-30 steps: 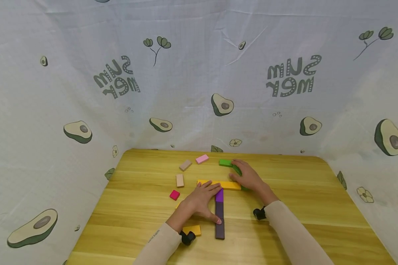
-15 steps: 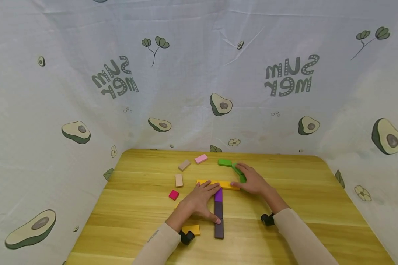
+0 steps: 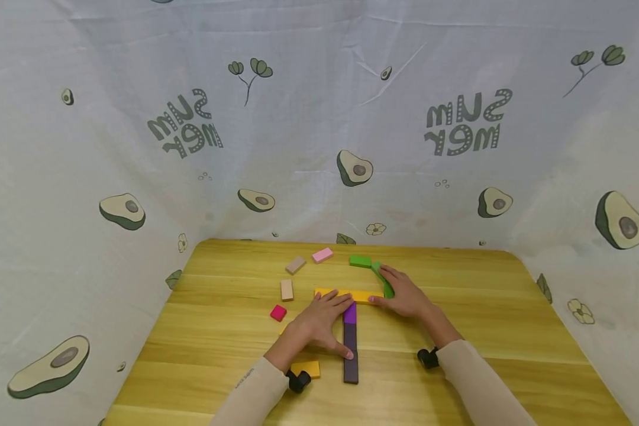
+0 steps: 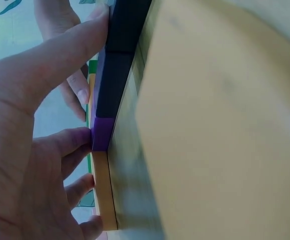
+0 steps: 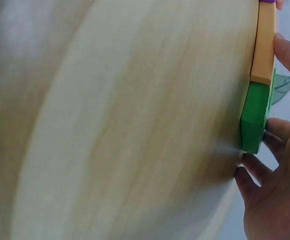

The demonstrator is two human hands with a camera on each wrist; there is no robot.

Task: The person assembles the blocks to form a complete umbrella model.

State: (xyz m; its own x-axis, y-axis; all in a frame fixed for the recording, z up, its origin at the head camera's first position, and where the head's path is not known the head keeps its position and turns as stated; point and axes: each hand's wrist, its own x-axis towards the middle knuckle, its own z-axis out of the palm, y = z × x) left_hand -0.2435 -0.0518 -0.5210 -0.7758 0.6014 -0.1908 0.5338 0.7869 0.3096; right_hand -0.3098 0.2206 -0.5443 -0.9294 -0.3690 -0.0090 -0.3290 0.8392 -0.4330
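My left hand (image 3: 319,324) lies spread over a row of flat blocks. Its fingertips rest on the left orange block (image 3: 326,292) and near the purple block (image 3: 350,313); its thumb presses on the dark blocks (image 3: 349,338) below. The right hand (image 3: 409,297) has its thumb on the right orange block (image 3: 366,296), fingers stretched over the curve of green blocks (image 3: 389,290). In the right wrist view its index fingertip touches the top of a green block (image 5: 255,116) at the orange block's end. Further green blocks (image 3: 360,261) lead up and left.
Apart on the wooden table (image 3: 202,355) lie a pink block (image 3: 322,255), a taupe block (image 3: 296,264), a beige block (image 3: 287,290), a red block (image 3: 278,313) and a yellow block (image 3: 309,369), partly behind my left wrist. A printed cloth (image 3: 298,118) hangs behind the table.
My right hand has drawn back toward the right and lower, uncovering the upper green blocks; its thumb has come down onto the orange block. The left hand stays in place.
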